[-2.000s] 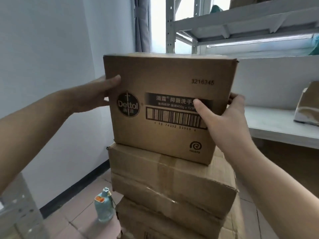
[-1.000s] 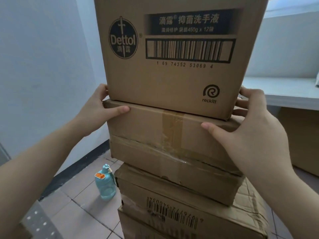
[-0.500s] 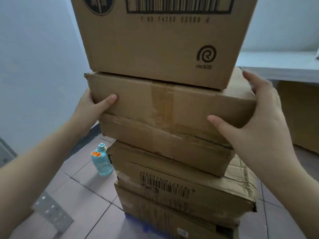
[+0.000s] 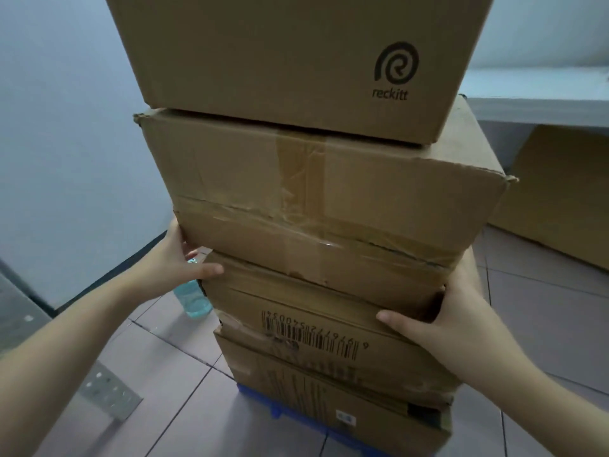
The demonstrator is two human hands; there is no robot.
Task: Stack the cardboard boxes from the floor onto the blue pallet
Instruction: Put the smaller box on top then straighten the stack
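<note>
A tall stack of cardboard boxes stands on the blue pallet (image 4: pixel 286 412), of which only a strip shows under the lowest box (image 4: pixel 329 400). The top box (image 4: pixel 280 61) carries a reckitt logo. Under it sits a taped box (image 4: pixel 313 206). Below that lies a barcode box (image 4: pixel 316 328). My left hand (image 4: pixel 179 262) presses the left end of the barcode box, thumb across its front. My right hand (image 4: pixel 458 321) clasps its right end, thumb on the front face just under the taped box.
A teal bottle (image 4: pixel 194 300) stands on the tiled floor behind my left hand, by the wall. A perforated metal bracket (image 4: pixel 108 394) lies on the floor at lower left. A flat cardboard sheet (image 4: pixel 557 192) leans under a grey shelf (image 4: pixel 540 110) at right.
Both hands have dropped from the sides of the taped box to the barcode box beneath it. My view has tilted further down, bringing the pallet edge into sight.
</note>
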